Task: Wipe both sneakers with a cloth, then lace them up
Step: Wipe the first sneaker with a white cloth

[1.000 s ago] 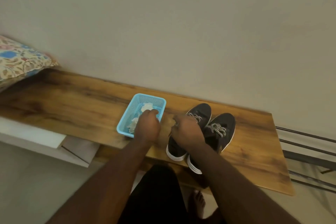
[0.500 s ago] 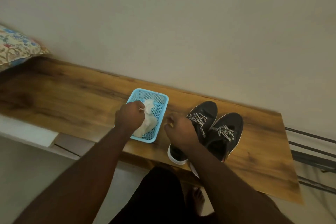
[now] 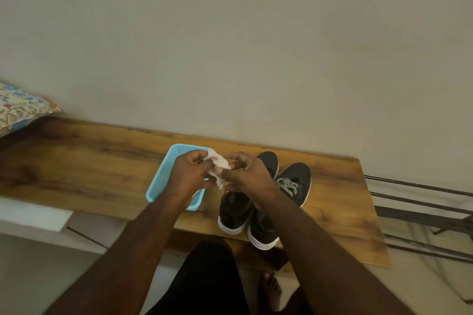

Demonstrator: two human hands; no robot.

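Two black sneakers with white soles stand side by side on the wooden bench (image 3: 76, 176). The left sneaker (image 3: 236, 208) is partly hidden behind my right hand. The right sneaker (image 3: 291, 186) shows a bundle of black-and-white laces on its tongue. A small white cloth (image 3: 217, 165) is held up between my two hands, above the gap between the basket and the sneakers. My left hand (image 3: 190, 174) pinches its left side. My right hand (image 3: 247, 172) pinches its right side.
A light blue plastic basket (image 3: 163, 176) sits on the bench left of the sneakers, under my left hand. A floral pillow (image 3: 18, 107) lies at the far left. A dark metal rack (image 3: 419, 212) stands right of the bench. My bare foot (image 3: 271, 291) is on the floor below.
My left hand lifted the white cloth out of the blue basket and moved right. My right hand rose from the left sneaker and took hold of the cloth's other side.
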